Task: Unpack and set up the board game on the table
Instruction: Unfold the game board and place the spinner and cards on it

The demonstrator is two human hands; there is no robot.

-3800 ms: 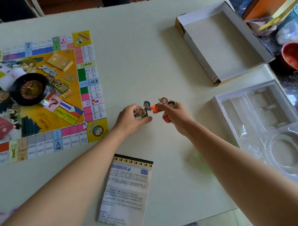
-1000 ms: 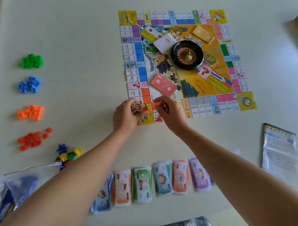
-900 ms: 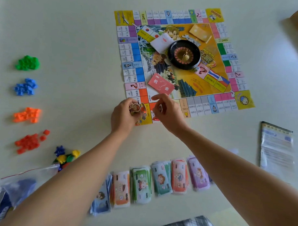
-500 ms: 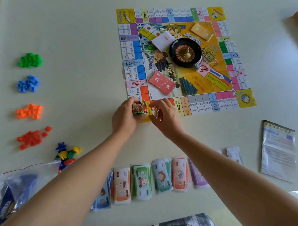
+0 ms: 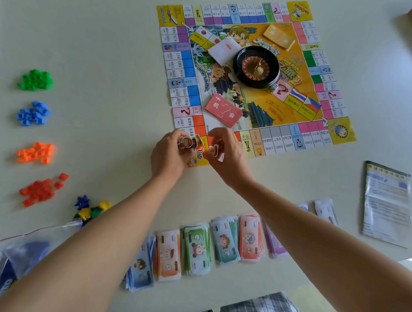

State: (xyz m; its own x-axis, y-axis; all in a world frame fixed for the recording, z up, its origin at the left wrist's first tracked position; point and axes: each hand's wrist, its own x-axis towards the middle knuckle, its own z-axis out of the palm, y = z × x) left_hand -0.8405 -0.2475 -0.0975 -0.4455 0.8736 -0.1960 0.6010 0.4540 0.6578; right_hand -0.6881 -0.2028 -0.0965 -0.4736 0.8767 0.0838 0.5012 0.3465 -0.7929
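Note:
The colourful game board (image 5: 256, 17) lies flat on the pale table, with a black roulette wheel (image 5: 256, 67), a red card stack (image 5: 223, 110), a white card (image 5: 224, 49) and a yellow card stack (image 5: 278, 36) on it. Both hands hover over the board's near left corner. My left hand (image 5: 169, 154) grips cardboard character pawns (image 5: 186, 142). My right hand (image 5: 226, 154) pinches one character pawn (image 5: 214, 150) just above the corner square.
Piles of green (image 5: 36, 80), blue (image 5: 32, 113), orange (image 5: 37, 151) and red (image 5: 40, 191) plastic houses line the left. Paper money stacks (image 5: 198, 247) lie in a row near me. A rules leaflet (image 5: 386, 204) is at right, a plastic bag (image 5: 22, 249) at bottom left.
My hands moved from the open table by the box to the board's near left corner. In the last second the right hand lifted one pawn between its fingers there.

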